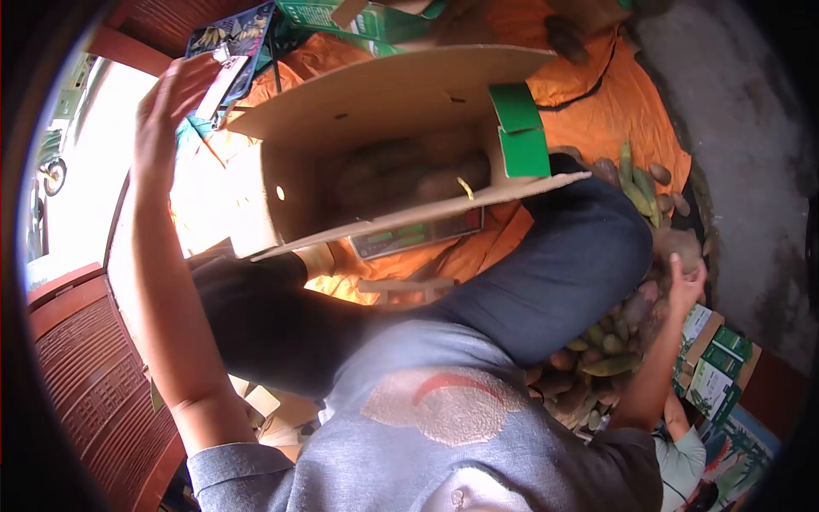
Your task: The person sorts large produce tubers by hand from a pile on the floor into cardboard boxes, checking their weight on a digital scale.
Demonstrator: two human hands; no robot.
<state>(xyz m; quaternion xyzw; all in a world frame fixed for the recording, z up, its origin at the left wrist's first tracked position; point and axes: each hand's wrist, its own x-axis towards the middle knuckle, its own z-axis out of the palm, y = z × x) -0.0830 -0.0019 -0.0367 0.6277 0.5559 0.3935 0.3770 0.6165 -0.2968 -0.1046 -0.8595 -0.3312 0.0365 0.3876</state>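
Note:
An open cardboard box (341, 90) with a green flap stands in front of me. Several dark, long vegetables (384, 166) lie in its shadowed inside. Up at the left, my left hand (175, 90) is raised with its fingers stretched out at the clip of a clipboard (223, 81), beyond the box's left corner. My right hand (687, 286) is low on the right over a pile of produce, its fingers around a brown, roundish tuber (680, 245); motion blurs it somewhat. A digital scale (418, 235) with green displays shows under the box's near edge.
Brown tubers and green, long vegetables (636, 189) are heaped right of my bent leg. An orange sheet (653, 128) covers the ground. Printed cartons (717, 367) and another person's sleeve (682, 465) are at lower right. A carved wooden panel (107, 367) stands left.

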